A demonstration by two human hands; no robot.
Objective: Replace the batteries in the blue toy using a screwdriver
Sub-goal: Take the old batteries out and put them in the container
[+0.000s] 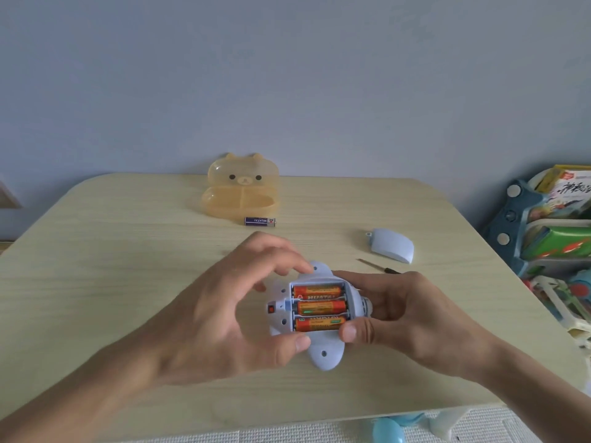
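While both hands steady it above the middle of the surface, the blue toy lies belly-up, bay open to show three orange batteries | left hand grip: curled round its left end | right hand grip: pinching its right end | cover, screwdriver parked toward right edge, handy for closing | purple battery near far edge

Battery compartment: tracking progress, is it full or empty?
Full: three orange batteries fill the compartment of the blue toy; its cover lies on the table.
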